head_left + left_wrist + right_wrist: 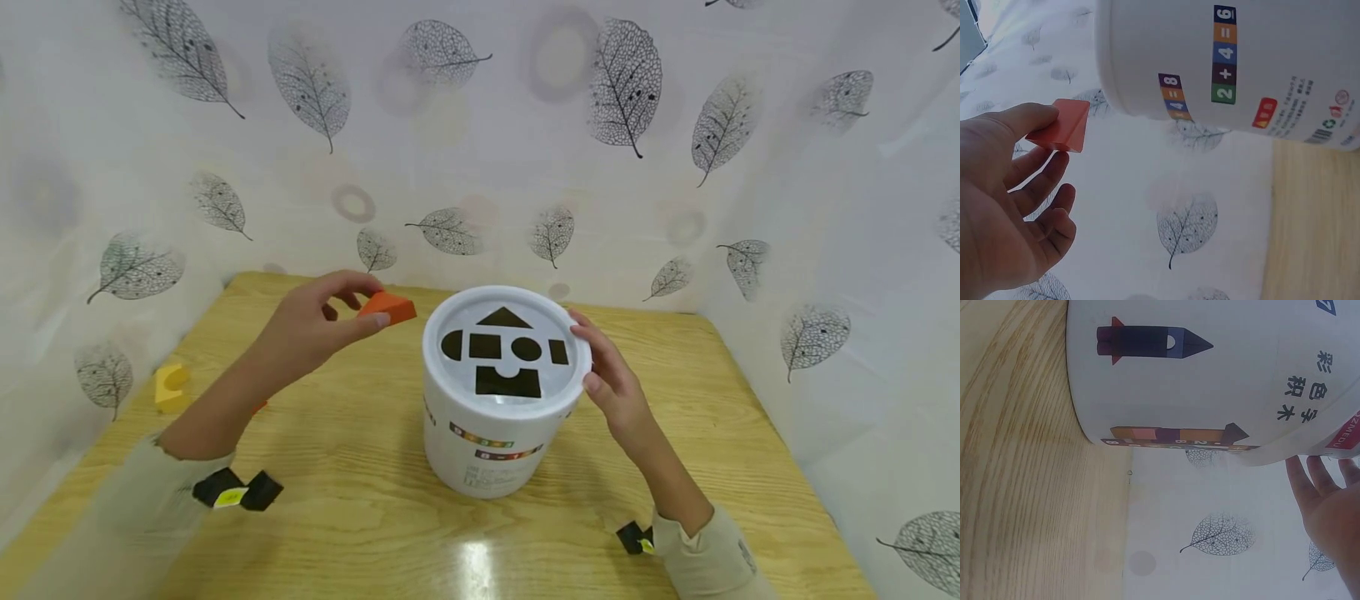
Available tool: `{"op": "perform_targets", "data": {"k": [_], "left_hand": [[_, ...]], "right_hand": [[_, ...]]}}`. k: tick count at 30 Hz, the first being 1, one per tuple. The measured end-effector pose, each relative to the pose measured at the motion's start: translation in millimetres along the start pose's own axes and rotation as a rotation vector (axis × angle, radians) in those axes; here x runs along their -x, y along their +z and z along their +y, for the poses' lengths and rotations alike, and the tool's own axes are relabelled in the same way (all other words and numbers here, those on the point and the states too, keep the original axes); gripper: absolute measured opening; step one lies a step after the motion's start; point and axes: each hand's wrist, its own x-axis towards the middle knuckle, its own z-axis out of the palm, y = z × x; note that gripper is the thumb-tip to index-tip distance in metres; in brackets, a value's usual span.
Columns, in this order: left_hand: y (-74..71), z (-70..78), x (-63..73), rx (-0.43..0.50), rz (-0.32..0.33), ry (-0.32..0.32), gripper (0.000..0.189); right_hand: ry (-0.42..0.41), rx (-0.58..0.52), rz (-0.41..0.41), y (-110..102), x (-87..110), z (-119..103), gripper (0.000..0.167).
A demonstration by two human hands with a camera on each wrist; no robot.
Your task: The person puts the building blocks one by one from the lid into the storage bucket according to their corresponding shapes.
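Observation:
My left hand (pixel 318 321) pinches an orange triangular block (pixel 395 307) between thumb and fingers, just left of the bucket's rim and above the table. In the left wrist view the block (pixel 1069 125) shows a sloping face, with the lower fingers loosely bent under it. A white bucket (pixel 480 450) stands upright on the table. Its lid (pixel 555 385) has several dark cut-outs: a triangle, a square, a circle, a half-round, a rectangle and a notched shape. My right hand (pixel 618 387) rests against the bucket's right rim, fingers spread along the edge; the right wrist view shows those fingertips (pixel 1297 472) touching it.
A yellow block (pixel 167 398) with a round notch lies at the table's left side. A bit of an orange piece (pixel 260 407) peeks out behind my left forearm. Leaf-patterned cloth (pixel 480 167) hangs behind and beside the wooden table (pixel 352 500).

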Motion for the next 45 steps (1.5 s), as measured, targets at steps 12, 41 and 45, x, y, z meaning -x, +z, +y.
{"op": "perform_targets", "data": {"k": [12,41,45], "left_hand": [[38.8,29.8,-46.9,0.06,-0.133,0.112,0.036],[79.2,49.6,-88.8,-0.011,-0.33,0.139,0.035],[78.9,47.2,-89.3,0.027,-0.321,0.157,0.035]], "right_hand": [[-0.019,-0.016,-0.003,-0.6,-0.9,0.4,0.056],[0.002,0.002,-0.013,-1.2,-0.4,0.4,0.056],[-0.004,-0.001,-0.018,-1.2,0.7,1.4,0.056]]}}
